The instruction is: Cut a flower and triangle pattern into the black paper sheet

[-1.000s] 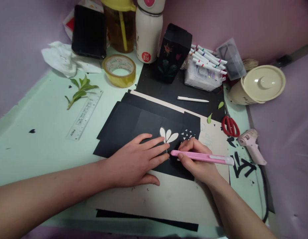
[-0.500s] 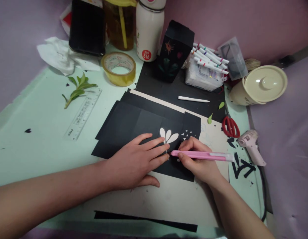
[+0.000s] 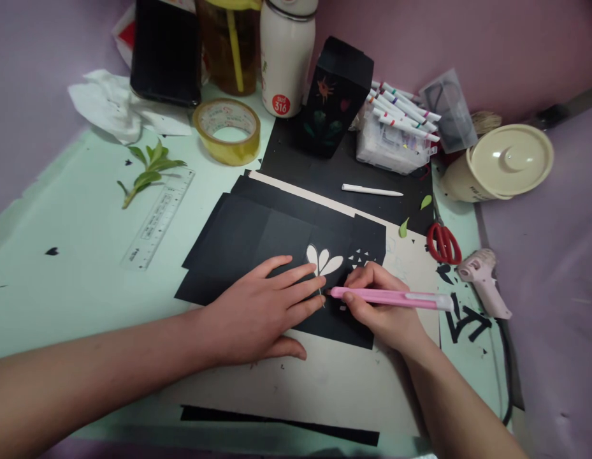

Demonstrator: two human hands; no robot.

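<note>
My left hand [image 3: 271, 306] lies flat with its fingers spread on the black paper [image 3: 286, 233], fingertips beside a white flower-like shape [image 3: 323, 260] of petals and a thin stem line. Between the thumb and fingers of my right hand [image 3: 384, 306] is a slim pink craft knife [image 3: 382, 296], pen-shaped with a clear end. Its tip meets the paper just right of my left fingertips; the blade itself is too small to make out. Small white triangles [image 3: 360, 258] show in the paper above my right hand.
Right of the paper are red-handled scissors [image 3: 443, 243], a glue gun [image 3: 482, 277] and black scraps [image 3: 470, 325]. Beyond it lie a white pen [image 3: 372, 190], a black box [image 3: 338, 95] and markers [image 3: 405, 111]. A clear ruler [image 3: 159, 220], leafy sprig [image 3: 150, 169] and tape roll [image 3: 227, 132] lie left.
The craft knife's tip has shifted very slightly to the right. My left hand keeps its place on the paper.
</note>
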